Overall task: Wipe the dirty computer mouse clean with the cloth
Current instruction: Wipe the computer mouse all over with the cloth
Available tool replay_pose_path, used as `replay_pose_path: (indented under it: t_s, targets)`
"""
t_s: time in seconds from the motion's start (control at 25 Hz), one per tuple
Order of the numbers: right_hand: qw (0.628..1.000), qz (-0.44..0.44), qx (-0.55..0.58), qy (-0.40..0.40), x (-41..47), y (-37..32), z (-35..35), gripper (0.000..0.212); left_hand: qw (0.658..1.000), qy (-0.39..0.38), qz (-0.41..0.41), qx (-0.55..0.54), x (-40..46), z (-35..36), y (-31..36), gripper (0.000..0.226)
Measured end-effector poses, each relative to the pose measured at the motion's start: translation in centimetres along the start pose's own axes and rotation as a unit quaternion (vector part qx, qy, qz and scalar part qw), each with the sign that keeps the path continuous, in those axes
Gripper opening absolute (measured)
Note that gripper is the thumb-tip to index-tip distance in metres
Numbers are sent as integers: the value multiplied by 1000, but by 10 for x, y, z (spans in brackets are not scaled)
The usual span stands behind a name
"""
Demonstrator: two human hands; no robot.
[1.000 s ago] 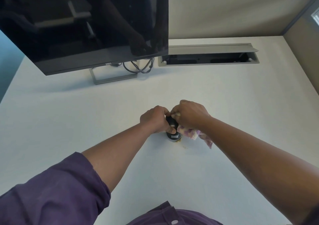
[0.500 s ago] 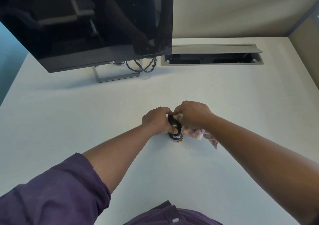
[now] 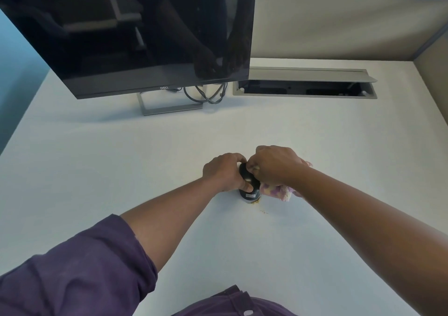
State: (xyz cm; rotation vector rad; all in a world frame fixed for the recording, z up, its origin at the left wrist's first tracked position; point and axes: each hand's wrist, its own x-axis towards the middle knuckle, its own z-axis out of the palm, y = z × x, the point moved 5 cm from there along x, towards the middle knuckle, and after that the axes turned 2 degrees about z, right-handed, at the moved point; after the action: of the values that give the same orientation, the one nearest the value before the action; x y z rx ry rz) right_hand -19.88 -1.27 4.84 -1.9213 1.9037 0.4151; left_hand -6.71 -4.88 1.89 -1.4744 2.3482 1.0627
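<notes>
A black computer mouse [image 3: 247, 179] stands tilted on its rear end in the middle of the white desk [image 3: 121, 170], with a label facing me. My left hand [image 3: 224, 172] grips its left side, thumb across the back. My right hand [image 3: 275, 165] presses a crumpled pink and yellow cloth [image 3: 278, 191] against the mouse's right side. Most of the cloth is hidden under that hand. Yellowish crumbs [image 3: 260, 206] lie on the desk right below the mouse.
A dark monitor [image 3: 126, 31] on a grey stand [image 3: 169, 107] fills the back left, with looped cables [image 3: 206, 94] behind it. An open cable tray [image 3: 305, 88] is set into the desk at the back right. A partition wall [image 3: 339, 24] closes the far side.
The mouse has been tipped more upright, showing more of its black back. My right hand with the cloth has shifted slightly up along the mouse's side. The view has drifted a little.
</notes>
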Motion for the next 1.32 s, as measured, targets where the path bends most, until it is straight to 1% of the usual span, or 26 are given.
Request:
replay_pose_path:
  t_s: [0.12,0.28,0.4,0.52,0.68,0.92,1.04,1.2,1.32]
  targets:
    - [1000,10,-1,-7,3,3,-2,28,1000,-6,0,2,0,0,1,79]
    - [999,-14,-22,-18,3,0,0,29,1000,-10,-5,-4,1,-1,0,77]
    - [1000,3,-8,-10,6,3,-2,32,1000,-12,-3,-1,2,0,0,80]
    - [1000,-10,-16,-11,5,0,-1,30,1000,-12,-3,-6,2,0,-1,80]
    - [1000,10,0,-11,4,4,1,34,1000,-11,0,-1,3,0,0,79]
    - [1000,10,-1,1,2,3,1,34,1000,-15,2,6,4,0,0,78]
    - [1000,-10,-1,1,-4,1,4,28,1000,-19,-1,8,4,1,0,75]
    - [999,-16,34,14,-19,7,11,24,999,-28,-3,15,5,0,2,76]
    - [997,-27,78,-1,-25,16,17,23,999,-26,-4,25,5,-2,4,77]
